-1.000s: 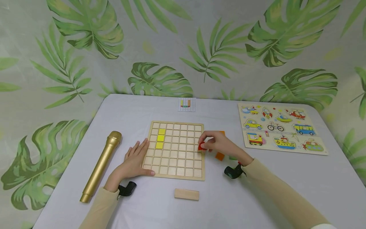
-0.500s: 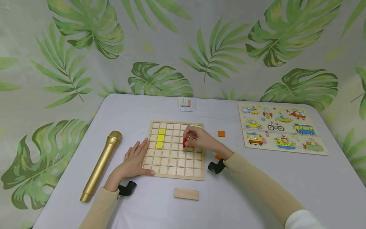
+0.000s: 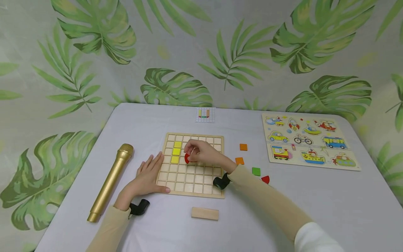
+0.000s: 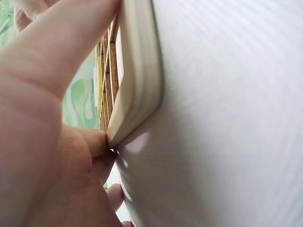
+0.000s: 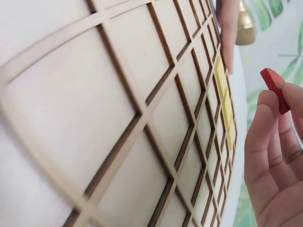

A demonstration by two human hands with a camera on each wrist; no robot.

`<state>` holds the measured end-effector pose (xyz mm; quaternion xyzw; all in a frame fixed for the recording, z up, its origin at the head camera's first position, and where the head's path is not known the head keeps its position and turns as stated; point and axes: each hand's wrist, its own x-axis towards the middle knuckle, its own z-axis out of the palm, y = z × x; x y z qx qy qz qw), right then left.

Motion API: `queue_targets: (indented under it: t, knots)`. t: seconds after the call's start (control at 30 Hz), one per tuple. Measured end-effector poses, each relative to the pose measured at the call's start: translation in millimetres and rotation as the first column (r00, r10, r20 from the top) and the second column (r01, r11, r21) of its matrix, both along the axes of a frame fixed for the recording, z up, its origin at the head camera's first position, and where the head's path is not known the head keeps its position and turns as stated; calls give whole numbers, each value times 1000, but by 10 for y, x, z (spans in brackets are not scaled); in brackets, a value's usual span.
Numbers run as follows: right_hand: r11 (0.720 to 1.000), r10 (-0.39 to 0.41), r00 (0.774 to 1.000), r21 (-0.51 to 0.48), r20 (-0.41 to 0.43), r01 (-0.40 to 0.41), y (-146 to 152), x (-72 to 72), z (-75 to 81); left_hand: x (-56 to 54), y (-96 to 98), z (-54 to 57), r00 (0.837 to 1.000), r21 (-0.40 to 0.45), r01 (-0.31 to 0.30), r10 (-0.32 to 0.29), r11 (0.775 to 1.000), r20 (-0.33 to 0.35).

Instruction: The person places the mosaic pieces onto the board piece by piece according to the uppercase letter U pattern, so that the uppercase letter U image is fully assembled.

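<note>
Between the thumb and fingers of my right hand [image 3: 204, 154] is a red quarter-round tile [image 5: 274, 90], pinched above the wooden grid board [image 3: 189, 178]. In the head view the red tile overlaps squares just right of a column of three yellow tiles [image 3: 176, 151], which sit in the board's upper left. My left hand [image 3: 148, 178] rests along the board's left side, fingers spread and fairly straight, thumb at the lower left corner. The left wrist view shows the board's rounded corner [image 4: 142, 80] beside that hand.
Right of the board lie two orange tiles [image 3: 243, 147], a green tile [image 3: 256, 171] and another red quarter-round tile [image 3: 265, 179]. A wooden block [image 3: 204, 213] lies in front, a gold microphone [image 3: 110, 182] left, a vehicle puzzle [image 3: 297, 148] right, a pattern card [image 3: 205, 119] behind.
My right hand has carried the red tile leftward from the board's right edge to near the yellow tiles. The loose tiles on the right are now uncovered. My left hand stays put.
</note>
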<state>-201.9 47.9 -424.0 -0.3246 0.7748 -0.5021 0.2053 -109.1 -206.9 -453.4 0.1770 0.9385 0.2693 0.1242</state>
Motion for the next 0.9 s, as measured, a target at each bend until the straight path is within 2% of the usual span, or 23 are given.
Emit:
queue_targets:
  t: [0.4, 0.63, 0.9]
  knots:
    - [994, 42, 997, 99, -58, -36, -389, 21, -59, -4, -12, -16, 1000, 6, 13, -13, 1000, -10]
    - [981, 31, 995, 195, -100, -11, -528, 67, -100, -2, -20, -25, 1000, 15, 21, -21, 1000, -23]
    - [965, 12, 984, 260, -180, 36, -585, 149, -88, 1, -22, -26, 999, 13, 24, -23, 1000, -29]
